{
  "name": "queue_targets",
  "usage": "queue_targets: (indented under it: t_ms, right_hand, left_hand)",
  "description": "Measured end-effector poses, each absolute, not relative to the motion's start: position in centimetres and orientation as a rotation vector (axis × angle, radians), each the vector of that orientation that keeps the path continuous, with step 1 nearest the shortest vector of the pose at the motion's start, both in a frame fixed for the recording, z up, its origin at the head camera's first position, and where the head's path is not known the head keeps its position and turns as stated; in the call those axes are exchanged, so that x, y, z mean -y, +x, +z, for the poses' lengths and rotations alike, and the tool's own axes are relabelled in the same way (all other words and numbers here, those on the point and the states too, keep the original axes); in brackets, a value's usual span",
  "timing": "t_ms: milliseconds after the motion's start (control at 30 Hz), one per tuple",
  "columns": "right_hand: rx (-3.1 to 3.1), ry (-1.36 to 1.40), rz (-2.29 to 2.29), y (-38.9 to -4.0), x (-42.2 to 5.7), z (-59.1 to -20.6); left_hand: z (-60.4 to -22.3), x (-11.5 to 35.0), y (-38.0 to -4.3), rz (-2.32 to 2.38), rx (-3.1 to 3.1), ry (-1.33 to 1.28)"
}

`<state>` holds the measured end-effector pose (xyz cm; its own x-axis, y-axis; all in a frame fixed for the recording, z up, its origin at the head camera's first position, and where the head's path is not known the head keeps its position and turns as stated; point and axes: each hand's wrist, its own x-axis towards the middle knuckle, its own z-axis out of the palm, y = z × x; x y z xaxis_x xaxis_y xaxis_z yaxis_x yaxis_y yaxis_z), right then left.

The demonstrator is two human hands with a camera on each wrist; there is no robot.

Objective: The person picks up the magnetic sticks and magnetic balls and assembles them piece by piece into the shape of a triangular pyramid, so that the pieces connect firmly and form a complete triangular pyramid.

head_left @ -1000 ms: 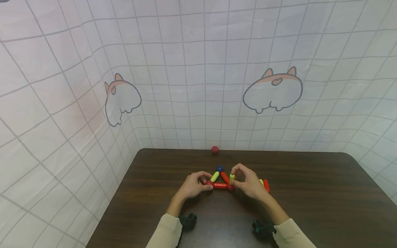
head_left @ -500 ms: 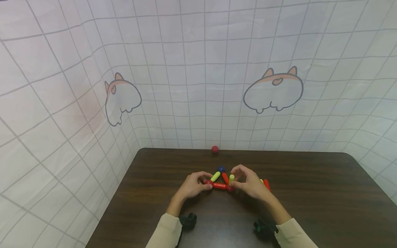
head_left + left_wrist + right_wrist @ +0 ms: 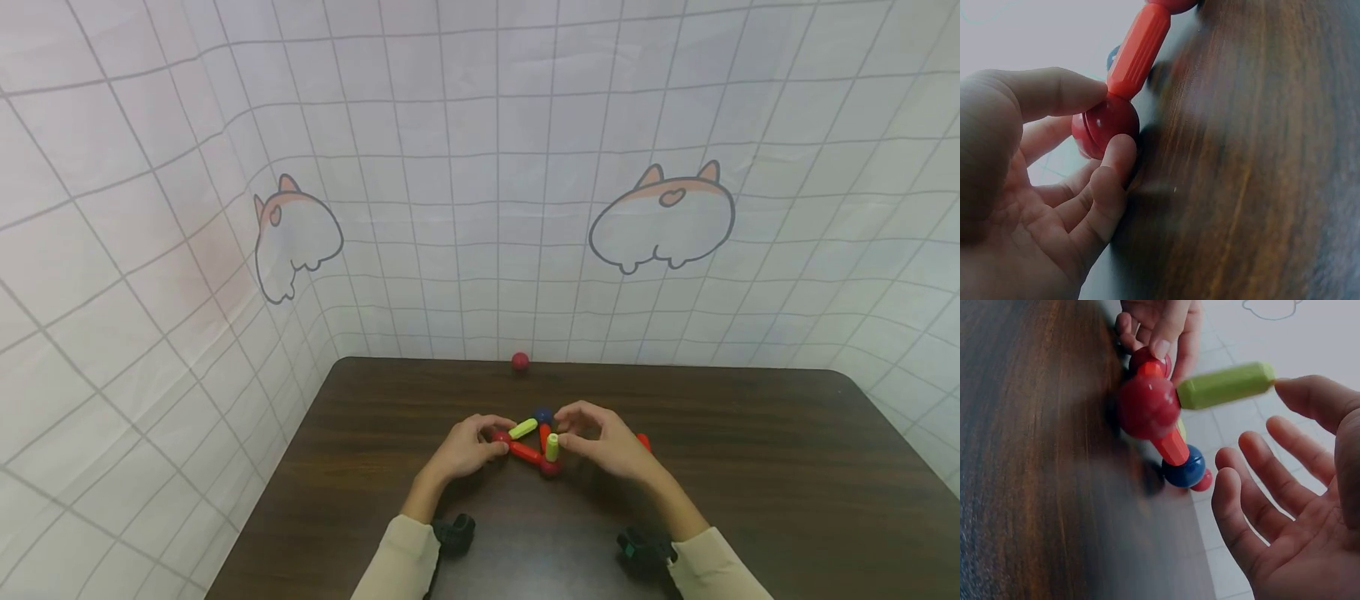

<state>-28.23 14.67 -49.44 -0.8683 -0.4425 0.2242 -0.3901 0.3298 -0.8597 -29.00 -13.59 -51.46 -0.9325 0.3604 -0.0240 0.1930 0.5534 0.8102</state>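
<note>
We see the left hand [image 3: 463, 450] pinching one red ball [image 3: 1107, 122] between thumb and fingers, a grip the left wrist view shows best. The right hand [image 3: 609, 446] is relaxed, fingers apart; the right wrist view shows its thumb tip right at the free end of an upright yellow-green rod [image 3: 552, 447]. That rod stands on the front ball [image 3: 550, 467] of a triangle [image 3: 526, 452] lying between both hands, its blue ball [image 3: 543, 415] towards the counter's [image 3: 750, 500] back edge. Only the head view gives us a red piece [image 3: 643, 441] beyond the right hand; a loose ball [image 3: 520, 361] sits at the back edge.
</note>
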Motion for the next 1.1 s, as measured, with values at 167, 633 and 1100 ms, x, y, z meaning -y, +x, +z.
queue_targets:
  t_ms: [167,633,1100]
  right_hand:
    - [-2.502,-0.721,-1.598,-28.1,-14.7,-49.2]
    - [-2.605,-0.651,-1.323,-28.0,-14.3,-50.2]
    - [-2.694,-0.573,-1.273,-27.7,-14.1,-50.4]
  left_hand:
    - [-51.3,13.5,-28.9,1.298,-2.611,0.507]
    - [-51.4,13.1,-28.9,1.268,-2.680,0.610]
    - [-51.8,12.4,-28.9,1.397,-2.680,0.446]
